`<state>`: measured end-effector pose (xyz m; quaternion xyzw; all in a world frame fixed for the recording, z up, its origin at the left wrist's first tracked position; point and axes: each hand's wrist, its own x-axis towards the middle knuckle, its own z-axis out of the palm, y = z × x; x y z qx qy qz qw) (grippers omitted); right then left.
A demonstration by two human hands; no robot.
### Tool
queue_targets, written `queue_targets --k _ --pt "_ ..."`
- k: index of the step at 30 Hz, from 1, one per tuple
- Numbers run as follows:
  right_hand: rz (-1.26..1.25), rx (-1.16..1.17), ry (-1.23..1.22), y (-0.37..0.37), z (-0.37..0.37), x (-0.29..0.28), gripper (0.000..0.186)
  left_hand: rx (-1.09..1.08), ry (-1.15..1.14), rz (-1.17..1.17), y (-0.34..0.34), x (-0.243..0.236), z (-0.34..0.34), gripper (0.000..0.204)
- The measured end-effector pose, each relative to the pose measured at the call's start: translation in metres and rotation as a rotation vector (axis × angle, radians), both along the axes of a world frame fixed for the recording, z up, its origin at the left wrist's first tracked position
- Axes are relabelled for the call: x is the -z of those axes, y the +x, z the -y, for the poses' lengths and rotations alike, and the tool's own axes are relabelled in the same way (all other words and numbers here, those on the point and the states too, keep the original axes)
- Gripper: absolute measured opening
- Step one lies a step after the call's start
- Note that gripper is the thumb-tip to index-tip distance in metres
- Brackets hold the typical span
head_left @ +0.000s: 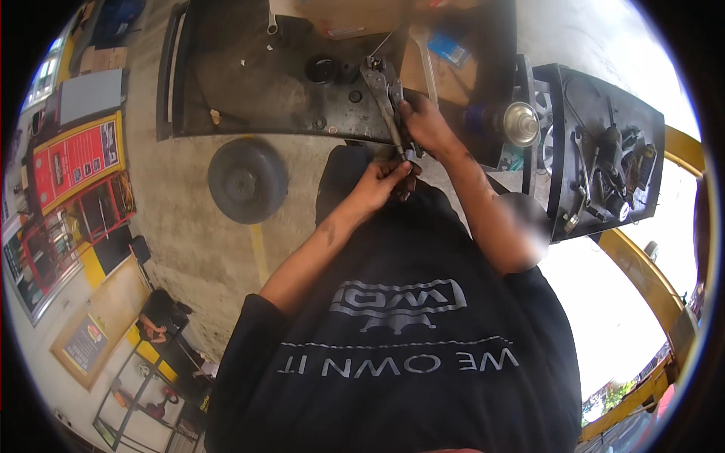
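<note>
A pair of metal locking pliers point(387, 109) is held in front of me at the near edge of the dark workbench point(226, 83), jaws pointing away. My right hand point(429, 124) is closed around its handle on the right side. My left hand point(384, 183) is closed at the near end of the handle, thumb and fingers pinching there; the exact part under the fingertips is partly hidden. By the jaws lies a thin rod, and I cannot tell whether they grip it. Dark round parts point(322, 70) sit on the bench left of the pliers.
Cardboard point(411, 79) on the bench carries a long wrench point(424, 57) and a blue packet point(451, 51). A can point(521, 123) stands at the right. Beyond it, a black tray point(563, 181) holds several tools. A grey round stool point(248, 180) is left of me; a ring wrench point(273, 26) lies farther back.
</note>
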<state>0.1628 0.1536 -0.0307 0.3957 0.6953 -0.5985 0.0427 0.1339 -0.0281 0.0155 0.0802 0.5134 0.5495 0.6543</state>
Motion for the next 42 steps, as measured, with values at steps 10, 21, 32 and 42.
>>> queue_targets --k 10,21,32,42 --pt "0.137 -0.096 0.195 -0.008 0.006 -0.035 0.055 -0.169 -0.112 -0.075 0.007 -0.016 -0.010 0.032" --pt "-0.092 -0.175 0.162 0.014 -0.018 -0.009 0.068 -0.500 -0.120 -0.677 -0.037 0.046 -0.031 0.045" --pt "-0.194 -0.133 -0.078 0.031 -0.013 -0.046 0.055 -0.235 -0.178 -0.802 -0.030 0.016 -0.078 0.045" --pt "-0.353 -0.151 0.139 0.027 0.008 -0.120 0.058 -0.214 -0.172 -0.946 -0.044 -0.100 -0.056 0.042"
